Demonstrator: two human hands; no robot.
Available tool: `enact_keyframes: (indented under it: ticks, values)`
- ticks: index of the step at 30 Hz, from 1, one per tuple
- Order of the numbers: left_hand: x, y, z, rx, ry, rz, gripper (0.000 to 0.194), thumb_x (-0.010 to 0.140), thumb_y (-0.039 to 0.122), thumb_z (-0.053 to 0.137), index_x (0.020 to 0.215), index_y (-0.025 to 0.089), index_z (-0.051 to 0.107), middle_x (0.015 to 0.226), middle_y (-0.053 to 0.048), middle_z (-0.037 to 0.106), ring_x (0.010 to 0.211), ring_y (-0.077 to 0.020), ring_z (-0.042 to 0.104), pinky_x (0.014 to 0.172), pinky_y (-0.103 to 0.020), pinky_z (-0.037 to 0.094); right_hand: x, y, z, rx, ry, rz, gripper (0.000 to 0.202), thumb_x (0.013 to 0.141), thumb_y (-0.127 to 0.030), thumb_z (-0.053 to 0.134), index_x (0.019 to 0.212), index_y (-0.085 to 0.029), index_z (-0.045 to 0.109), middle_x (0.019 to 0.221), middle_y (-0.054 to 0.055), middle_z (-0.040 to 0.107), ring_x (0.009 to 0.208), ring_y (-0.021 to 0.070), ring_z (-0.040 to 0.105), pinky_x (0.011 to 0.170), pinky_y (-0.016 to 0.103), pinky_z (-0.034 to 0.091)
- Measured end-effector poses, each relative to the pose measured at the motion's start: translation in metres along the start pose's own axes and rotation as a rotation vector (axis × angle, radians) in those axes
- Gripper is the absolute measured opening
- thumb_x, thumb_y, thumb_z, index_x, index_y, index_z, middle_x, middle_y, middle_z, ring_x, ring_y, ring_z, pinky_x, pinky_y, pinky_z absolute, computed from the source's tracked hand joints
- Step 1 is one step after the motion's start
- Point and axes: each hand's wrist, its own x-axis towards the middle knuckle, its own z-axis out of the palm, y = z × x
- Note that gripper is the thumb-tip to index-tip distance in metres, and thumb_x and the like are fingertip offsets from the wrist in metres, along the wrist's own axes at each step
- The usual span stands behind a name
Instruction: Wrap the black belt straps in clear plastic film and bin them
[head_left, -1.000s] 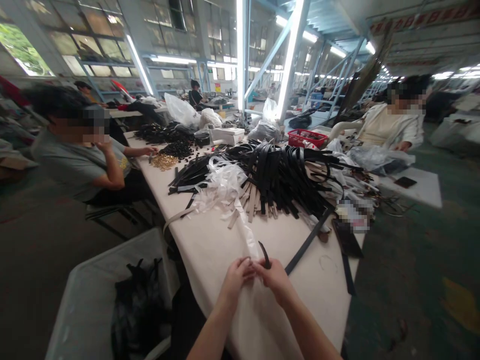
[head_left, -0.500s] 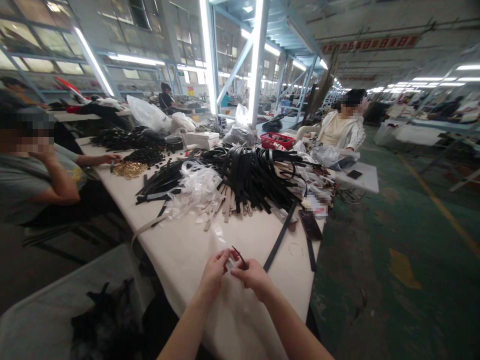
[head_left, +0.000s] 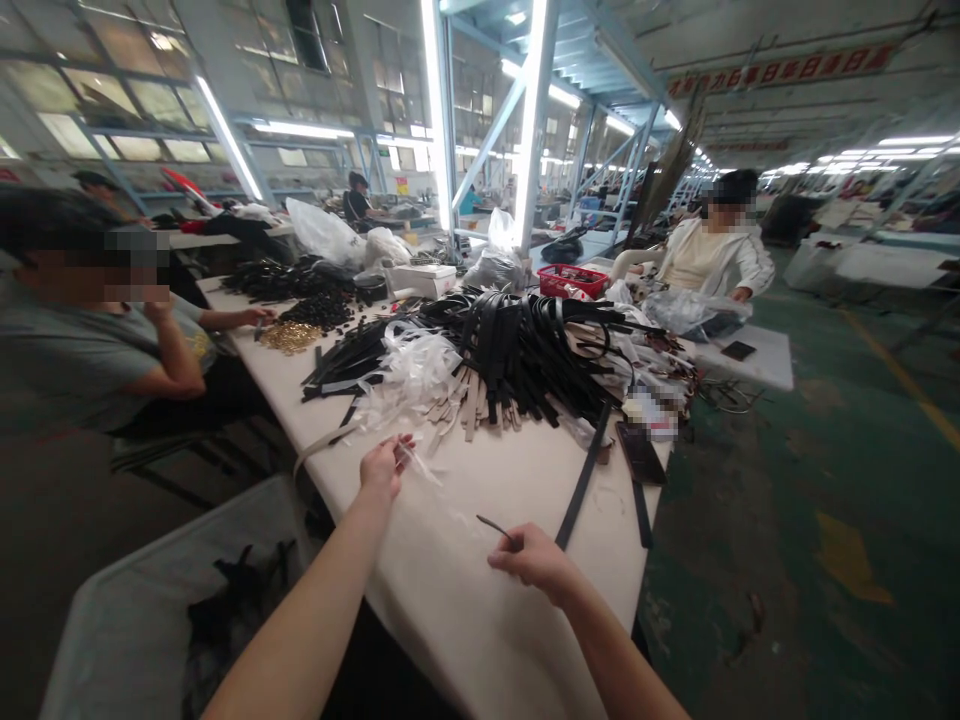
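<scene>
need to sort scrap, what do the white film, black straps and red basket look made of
White film: thin plastic, glossy, by its see-through crinkles. Black straps: perhaps leather or imitation; smooth, with a sheen along the bends. Red basket: probably plastic, by its bright, even colour; finish unclear.

This is a factory workshop, shown by the large hall's rows of tube lights, the blue steel frame [head_left: 540, 130], the red-lettered banner [head_left: 780, 70], the worktable [head_left: 480, 480] heaped with black straps [head_left: 517, 350], and workers seated at other stations.
</scene>
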Motion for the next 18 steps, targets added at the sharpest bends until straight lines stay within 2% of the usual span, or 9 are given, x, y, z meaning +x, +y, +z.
enact_keyframes:
  ticks: [6,11,13,15,17,18]
  values:
    - [0.058,0.052,0.001,0.052,0.149,0.079,0.007,0.081,0.008,0.055,0.086,0.011,0.058,0.066,-0.002,0.065,0.060,-0.0106,0.063,0.066,-0.025,0.052,0.004,0.009,-0.017,-0.039,0.077,0.024,0.016,0.070,-0.030,0.073,0.074,-0.015,0.067,0.051,-0.006,0.049,0.043,0.0060,0.036,0.042,0.020,0.024]
    - [0.084,0.073,0.004,0.174,0.254,0.156,0.003,0.079,0.012,0.057,0.082,0.013,0.056,0.065,-0.001,0.062,0.060,-0.0135,0.062,0.062,-0.026,0.050,0.006,0.011,-0.027,-0.034,0.026,0.072,0.019,0.071,-0.031,0.072,0.075,-0.013,0.068,0.058,-0.002,0.057,0.043,0.0054,0.038,0.041,0.019,0.026]
    - [0.086,0.078,0.002,0.238,0.284,0.195,0.006,0.076,0.014,0.061,0.081,0.014,0.057,0.068,-0.002,0.063,0.064,-0.0160,0.063,0.062,-0.027,0.049,0.008,0.014,-0.028,-0.024,0.019,0.081,0.019,0.073,-0.031,0.070,0.075,-0.012,0.068,0.062,0.000,0.061,0.042,0.0049,0.038,0.040,0.019,0.025]
    - [0.078,0.080,-0.003,0.290,0.315,0.246,0.015,0.072,0.014,0.065,0.085,0.015,0.058,0.076,-0.003,0.066,0.071,-0.0181,0.063,0.064,-0.027,0.049,0.011,0.017,-0.028,0.004,0.043,0.092,0.019,0.073,-0.031,0.070,0.078,-0.012,0.068,0.059,-0.002,0.058,0.041,0.0048,0.036,0.039,0.019,0.024]
    - [0.053,0.070,-0.011,0.352,0.357,0.349,0.027,0.070,0.015,0.069,0.095,0.017,0.059,0.087,-0.005,0.067,0.079,-0.0183,0.063,0.068,-0.026,0.048,0.015,0.020,-0.028,0.042,0.080,0.101,0.020,0.072,-0.031,0.072,0.078,-0.013,0.067,0.053,-0.006,0.049,0.040,0.0051,0.034,0.039,0.019,0.022]
    - [0.034,0.057,-0.016,0.392,0.352,0.403,0.030,0.070,0.017,0.070,0.098,0.017,0.059,0.091,-0.005,0.067,0.080,-0.0177,0.062,0.069,-0.025,0.047,0.017,0.021,-0.028,0.056,0.097,0.102,0.021,0.071,-0.032,0.072,0.077,-0.013,0.066,0.050,-0.007,0.045,0.040,0.0053,0.033,0.039,0.020,0.022]
